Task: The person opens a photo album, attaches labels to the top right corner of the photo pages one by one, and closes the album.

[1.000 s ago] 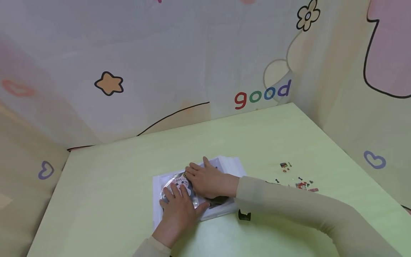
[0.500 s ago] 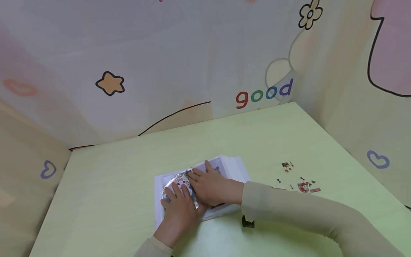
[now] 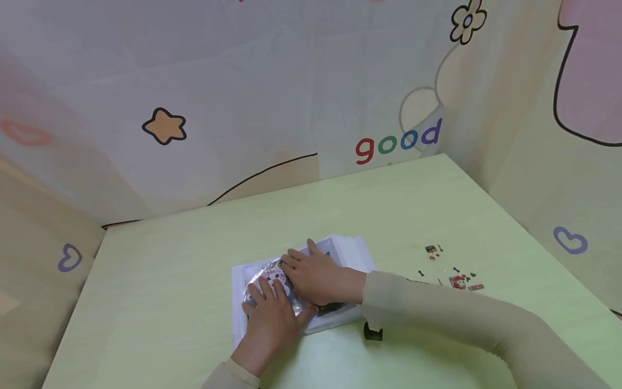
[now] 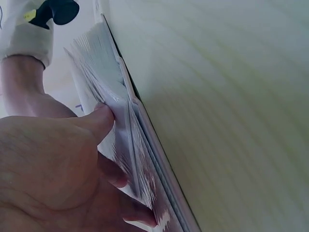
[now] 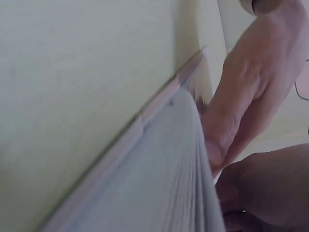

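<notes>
A thick book (image 3: 352,251) with white pages lies opened on the table. Over its left part is a shiny clear plastic piece (image 3: 276,274) printed with a pale cat face. My left hand (image 3: 272,321) rests flat on this piece, fingers spread and thumb toward the book's middle. Across the centre of the book my right hand (image 3: 316,278) presses down, its fingers extended over the plastic's right edge. A dark patch of print shows under the right wrist. In the left wrist view, the left thumb (image 4: 101,118) touches the pages.
Several small colourful cut-out pieces (image 3: 458,282) are scattered on the pale green table (image 3: 170,292) to the right. A small black piece (image 3: 373,332) lies below the right sleeve (image 3: 437,302). Printed fabric walls (image 3: 243,108) enclose the table's back and sides.
My right hand slides slightly right and toward me, then back up and left. The left thumb, covered by it half a second ago, shows again. The left hand stays in place.
</notes>
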`<state>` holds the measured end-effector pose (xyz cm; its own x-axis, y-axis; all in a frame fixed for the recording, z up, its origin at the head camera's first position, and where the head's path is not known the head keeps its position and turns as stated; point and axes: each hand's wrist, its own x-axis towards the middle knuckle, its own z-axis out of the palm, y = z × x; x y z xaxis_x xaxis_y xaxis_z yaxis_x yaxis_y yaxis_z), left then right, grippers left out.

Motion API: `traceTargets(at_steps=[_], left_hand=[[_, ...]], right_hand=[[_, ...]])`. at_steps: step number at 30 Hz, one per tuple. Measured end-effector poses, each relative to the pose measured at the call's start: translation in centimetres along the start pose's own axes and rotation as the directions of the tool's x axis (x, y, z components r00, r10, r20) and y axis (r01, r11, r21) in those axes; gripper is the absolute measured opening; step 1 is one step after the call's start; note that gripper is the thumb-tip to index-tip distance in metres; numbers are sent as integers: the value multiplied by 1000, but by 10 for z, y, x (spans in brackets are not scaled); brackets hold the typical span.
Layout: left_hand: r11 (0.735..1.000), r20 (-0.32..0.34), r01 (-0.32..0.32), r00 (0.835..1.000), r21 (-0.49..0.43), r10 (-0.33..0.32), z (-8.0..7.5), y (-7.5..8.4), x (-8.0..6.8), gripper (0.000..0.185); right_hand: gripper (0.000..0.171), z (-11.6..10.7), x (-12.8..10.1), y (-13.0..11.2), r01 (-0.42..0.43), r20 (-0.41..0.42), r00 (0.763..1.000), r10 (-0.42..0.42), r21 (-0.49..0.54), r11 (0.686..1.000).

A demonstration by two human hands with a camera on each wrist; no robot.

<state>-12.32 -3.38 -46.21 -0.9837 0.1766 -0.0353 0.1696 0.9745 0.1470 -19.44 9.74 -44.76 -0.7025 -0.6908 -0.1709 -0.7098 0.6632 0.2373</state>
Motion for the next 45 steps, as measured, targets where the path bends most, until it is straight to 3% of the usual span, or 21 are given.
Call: traceTargets(at_steps=[7, 14, 21, 27, 33, 38, 45], left_hand=[[1000, -16, 5, 1000, 9, -5, 0, 0, -1, 100], [1000, -16, 10, 1000, 4, -10, 2, -1, -1, 104], [996, -32, 11, 999, 90, -8, 4, 0, -2, 106], [997, 20, 17, 1000, 78, -19, -3, 1, 3, 106], [998, 80, 67, 995, -17, -65, -7, -6, 6, 107], [997, 93, 55, 994, -57, -50, -10, -14, 6, 98], [992, 8, 8, 1000, -125, -7, -11, -24, 3, 72]], right_hand=[[56, -1, -2, -4, 23, 2, 1000, -23, 35, 999], [55, 3, 4, 8, -36, 3, 999, 36, 30, 999], [55, 6, 11, 21, -61, 23, 998, 58, 164, 985], [50, 5, 7, 34, -51, -15, 998, 58, 280, 959], [48, 4, -18, 46, -5, -164, 984, 62, 329, 944], [48, 9, -47, 53, 11, -252, 965, 70, 305, 952], [51, 23, -81, 54, 27, -288, 956, 52, 262, 965]])
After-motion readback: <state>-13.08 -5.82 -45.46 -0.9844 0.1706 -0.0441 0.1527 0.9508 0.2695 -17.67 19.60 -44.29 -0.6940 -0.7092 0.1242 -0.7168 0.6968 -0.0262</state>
